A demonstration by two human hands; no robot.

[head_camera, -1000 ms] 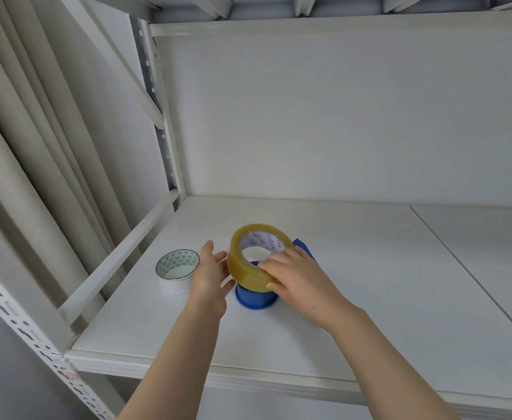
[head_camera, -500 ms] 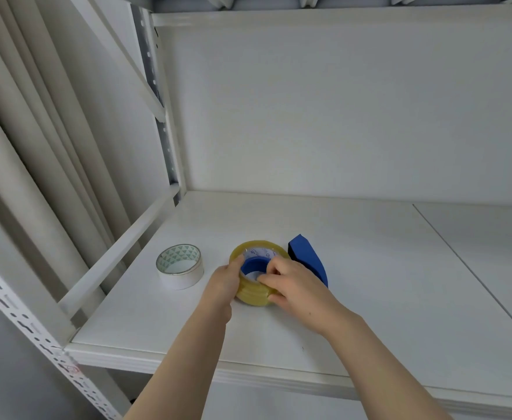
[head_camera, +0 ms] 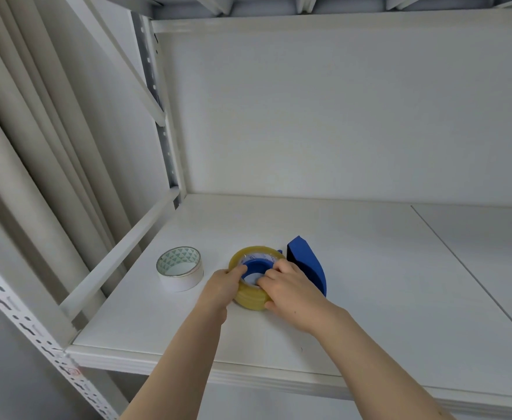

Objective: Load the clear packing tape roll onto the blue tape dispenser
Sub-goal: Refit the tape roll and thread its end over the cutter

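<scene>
The clear, yellowish packing tape roll point(head_camera: 250, 299) lies flat on the white shelf point(head_camera: 369, 268), seated around the blue round hub of the tape dispenser point(head_camera: 307, 263). The blue hub shows inside the roll's core. The dispenser's blue curved body sticks out to the right of the roll. My left hand point(head_camera: 223, 284) grips the roll's left side, thumb on its top rim. My right hand point(head_camera: 291, 291) presses on the roll's right side, fingers over the rim and the core, hiding part of the dispenser.
A second tape roll point(head_camera: 179, 268), white with a green-patterned core, lies flat to the left of the hands. A white rail point(head_camera: 118, 256) and a perforated upright bound the shelf's left side. The shelf's back wall stands behind. A seam runs across the shelf at the right.
One second ago the roll was held tilted above the blue hub. It has come down flat around the hub, and both hands now press on it.
</scene>
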